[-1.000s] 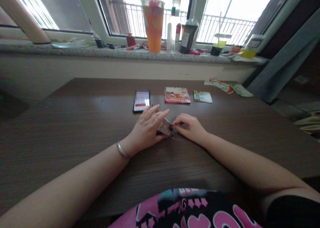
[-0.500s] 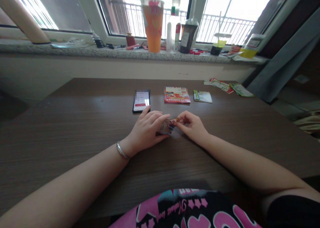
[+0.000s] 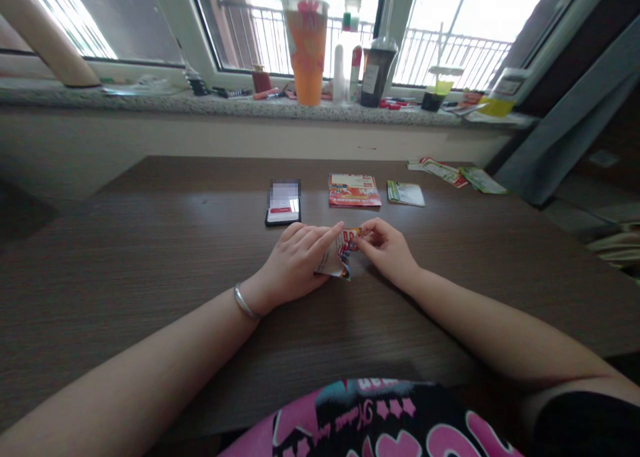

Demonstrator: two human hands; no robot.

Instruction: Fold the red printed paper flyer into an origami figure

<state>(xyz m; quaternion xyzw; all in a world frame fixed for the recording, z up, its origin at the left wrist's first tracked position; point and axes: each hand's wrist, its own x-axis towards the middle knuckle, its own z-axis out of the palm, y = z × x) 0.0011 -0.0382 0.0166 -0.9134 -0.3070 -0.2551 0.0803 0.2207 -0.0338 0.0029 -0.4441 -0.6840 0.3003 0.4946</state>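
Observation:
Between my hands is a small printed paper leaflet [image 3: 334, 262], pale on the near side, with red, yellow and blue print on its right part. Its right portion is lifted and bent over. My left hand [image 3: 296, 260] holds its left side from above, fingers close together and thumb mostly hidden. At the upper right corner, the thumb and fingertips of my right hand [image 3: 387, 249] pinch the paper. A phone [image 3: 283, 210] with a lit screen lies just beyond my left hand. A stack of red printed leaflets [image 3: 355, 193] lies beyond the paper.
Right of the red stack is a smaller green and white stack of cards [image 3: 405, 193]. Several paper strips [image 3: 443, 171] lie at the table's far right corner. The windowsill [image 3: 225, 103] carries a tall orange drink cup [image 3: 309, 53], a dark cup [image 3: 376, 73] and bottles.
The leaflet now shows more of its pale side and print, its right part raised. My left fingers have drawn back from the phone's edge. My right hand has shifted slightly up and right.

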